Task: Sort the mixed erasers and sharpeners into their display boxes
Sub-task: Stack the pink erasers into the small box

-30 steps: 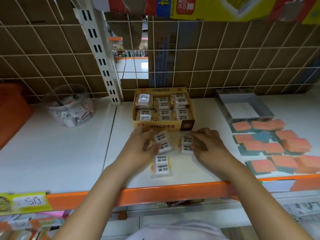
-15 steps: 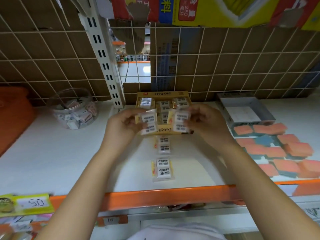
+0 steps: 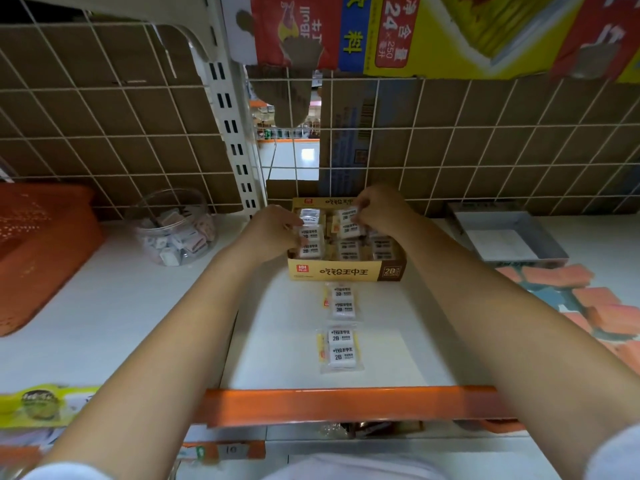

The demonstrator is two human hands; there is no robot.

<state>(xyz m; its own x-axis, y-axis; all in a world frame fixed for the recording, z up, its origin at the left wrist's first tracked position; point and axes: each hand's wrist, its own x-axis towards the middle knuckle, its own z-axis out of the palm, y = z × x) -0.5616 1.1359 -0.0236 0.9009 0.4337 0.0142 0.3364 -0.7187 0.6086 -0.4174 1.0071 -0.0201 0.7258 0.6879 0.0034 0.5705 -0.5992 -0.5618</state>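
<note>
Over the yellow box (image 3: 346, 271), each grip pinches an eraser pack.

bare forearms, pale short sleeves (image 3: 620, 455)

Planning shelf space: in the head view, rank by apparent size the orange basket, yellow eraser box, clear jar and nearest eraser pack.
1. Orange basket, partly cut off
2. Yellow eraser box
3. Clear jar, fairly close to the box
4. Nearest eraser pack
</note>
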